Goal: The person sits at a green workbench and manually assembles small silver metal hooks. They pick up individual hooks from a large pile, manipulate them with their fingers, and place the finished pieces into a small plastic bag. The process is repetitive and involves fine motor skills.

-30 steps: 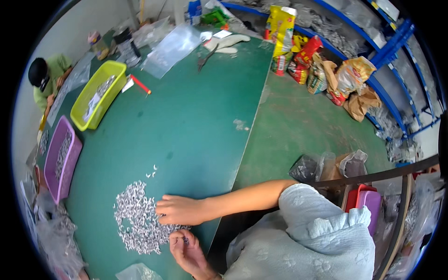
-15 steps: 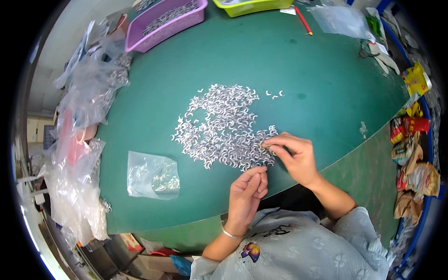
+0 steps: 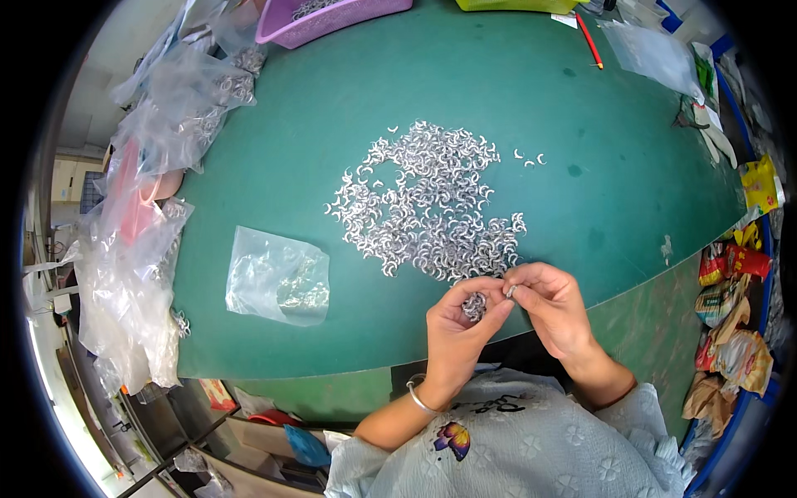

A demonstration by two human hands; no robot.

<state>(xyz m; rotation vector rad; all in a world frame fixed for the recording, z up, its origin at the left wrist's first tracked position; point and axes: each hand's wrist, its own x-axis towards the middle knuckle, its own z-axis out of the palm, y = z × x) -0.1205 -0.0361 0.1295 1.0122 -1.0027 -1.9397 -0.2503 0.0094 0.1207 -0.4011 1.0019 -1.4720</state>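
1. You are looking straight down at a green table (image 3: pixel 515 91) with a curved near edge, and both your bare hands meet just over that edge.
2. Your left hand (image 3: pixel 458 328) is cupped, palm up, with its fingers curled loosely around a small cluster of silver crescent pieces (image 3: pixel 474 306) resting in the palm.
3. Your right hand (image 3: pixel 552 307) is just beside it, touching it at the fingertips; its thumb and forefinger are pinched shut on one small silver piece (image 3: pixel 510 291), and the other fingers are bent in.
4. A silver bangle (image 3: pixel 418 396) sits on your left wrist.
5. Directly beyond your hands, a wide, loose pile of the same silver crescents (image 3: pixel 427 199) spreads across the middle of the table, its near fringe almost under your fingers.
6. A few stray crescents (image 3: pixel 528 157) lie apart on the pile's far right side.
7. To the left of the pile, near the front edge, lies a flat clear plastic bag (image 3: pixel 278 275) with some metal pieces inside.
8. Along the table's left edge, crumpled clear bags (image 3: pixel 133 249) are heaped.
9. At the far edge stand a purple basket (image 3: pixel 332 18) and, to its right, a red pen (image 3: pixel 589 39) and another clear bag (image 3: pixel 652 51).
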